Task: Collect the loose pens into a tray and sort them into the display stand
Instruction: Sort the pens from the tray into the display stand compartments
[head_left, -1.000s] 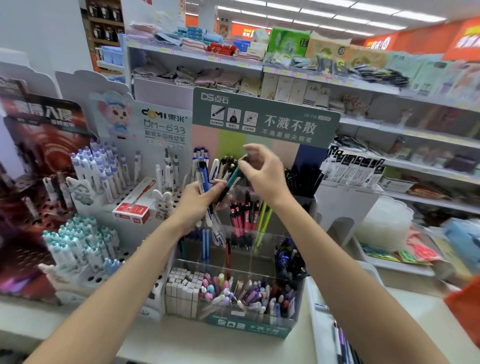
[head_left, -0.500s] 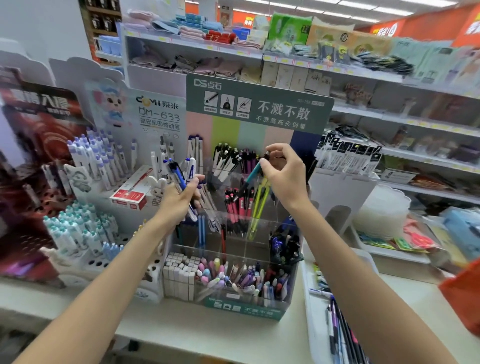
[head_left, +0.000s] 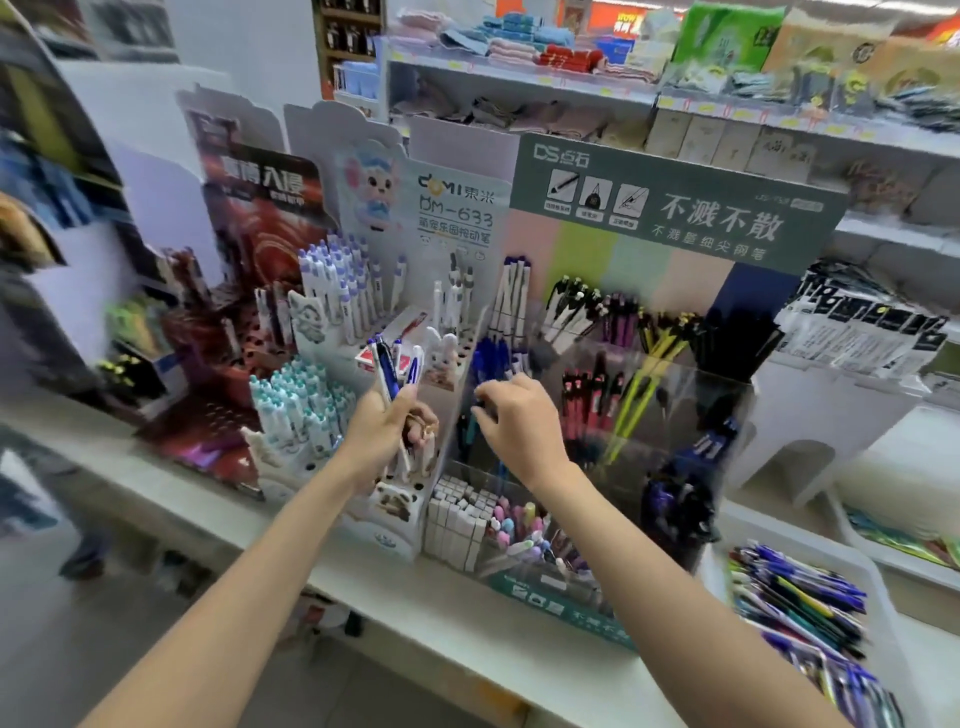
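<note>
My left hand (head_left: 382, 434) grips a small bunch of blue and white pens (head_left: 392, 371), their tips pointing up, in front of the white DM-633 pen rack (head_left: 457, 218). Just to its right, my right hand (head_left: 519, 426) pinches a dark teal pen (head_left: 470, 428) and holds it low over the left compartments of the clear display stand (head_left: 675, 208) with the green header. At the lower right a white tray (head_left: 810, 545) holds several loose pens (head_left: 795, 608) in mixed colours.
The stand's back rows hold white, pink, yellow-green and black pens, and erasers and pastel pens fill its front bins (head_left: 514, 530). Teal-capped pens (head_left: 296, 410) and a red display (head_left: 254, 234) stand to the left. Stocked shelves (head_left: 571, 78) rise behind. The white counter edge (head_left: 415, 613) runs along the front.
My right hand has dropped down and left with the teal pen, from the stand's top rows to its left compartments. My left hand keeps its bunch. The view has swung left.
</note>
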